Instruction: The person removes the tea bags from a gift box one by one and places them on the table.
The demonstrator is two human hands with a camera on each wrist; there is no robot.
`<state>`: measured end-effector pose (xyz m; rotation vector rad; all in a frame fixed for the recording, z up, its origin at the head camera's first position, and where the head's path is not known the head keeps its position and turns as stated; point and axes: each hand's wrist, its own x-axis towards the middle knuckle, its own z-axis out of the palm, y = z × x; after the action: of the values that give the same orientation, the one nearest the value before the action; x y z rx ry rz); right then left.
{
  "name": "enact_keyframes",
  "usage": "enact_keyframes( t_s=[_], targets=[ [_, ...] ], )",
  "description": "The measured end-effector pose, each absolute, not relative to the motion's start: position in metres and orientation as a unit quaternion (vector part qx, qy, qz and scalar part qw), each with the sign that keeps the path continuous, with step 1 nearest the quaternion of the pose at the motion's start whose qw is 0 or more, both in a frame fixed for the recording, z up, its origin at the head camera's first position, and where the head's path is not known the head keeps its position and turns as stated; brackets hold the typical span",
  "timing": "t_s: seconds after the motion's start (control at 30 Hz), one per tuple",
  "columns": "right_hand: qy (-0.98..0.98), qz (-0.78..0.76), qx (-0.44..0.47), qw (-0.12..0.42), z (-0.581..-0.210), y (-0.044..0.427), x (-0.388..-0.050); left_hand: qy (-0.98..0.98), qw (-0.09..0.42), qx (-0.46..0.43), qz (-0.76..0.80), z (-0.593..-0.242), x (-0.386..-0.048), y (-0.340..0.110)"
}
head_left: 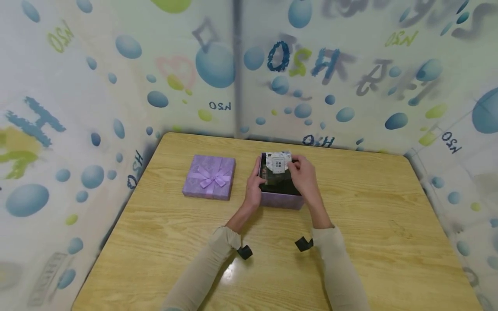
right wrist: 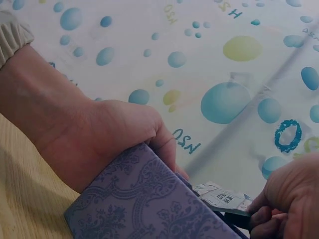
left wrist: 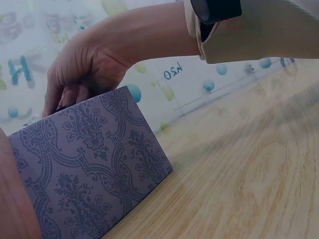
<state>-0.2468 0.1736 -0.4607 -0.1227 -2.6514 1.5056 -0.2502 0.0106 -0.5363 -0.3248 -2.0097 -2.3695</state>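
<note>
A purple patterned gift box (head_left: 281, 200) stands uncovered on the table. My left hand (head_left: 253, 188) holds its left side, with the thumb over the rim. At the far part of the opening lies a dark packet with a white printed label (head_left: 278, 163), and my right hand (head_left: 305, 175) pinches its right edge. In the right wrist view the packet's label (right wrist: 223, 197) shows just above the rim, beside the right fingers. Dark contents (head_left: 278, 185) fill the box below it; their kind is unclear. The left wrist view shows my right hand (left wrist: 92, 67) reaching over the box wall (left wrist: 89, 159).
The purple lid (head_left: 209, 177) with a ribbon bow lies on the wooden table (head_left: 373, 207), left of the box. Walls printed with bubbles (head_left: 295, 82) stand behind the table and at both sides.
</note>
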Motion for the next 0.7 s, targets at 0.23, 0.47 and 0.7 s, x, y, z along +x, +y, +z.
enact_keyframes(
  t_s=[0.23,0.47,0.7],
  targets=[
    [-0.855,0.510,-0.053,0.080,-0.461,0.190,-0.242,-0.663,0.013,-0.107,-0.741,-0.538,-0.250,0.013],
    [-0.838,0.538,-0.059,0.077,-0.460,0.198,-0.242,-0.670,0.017,-0.099,-0.735,-0.537,-0.250,0.012],
    [-0.799,0.592,-0.053,0.086,-0.462,0.215,-0.245,-0.674,0.020,-0.103,-0.731,-0.539,-0.250,0.011]
  ],
)
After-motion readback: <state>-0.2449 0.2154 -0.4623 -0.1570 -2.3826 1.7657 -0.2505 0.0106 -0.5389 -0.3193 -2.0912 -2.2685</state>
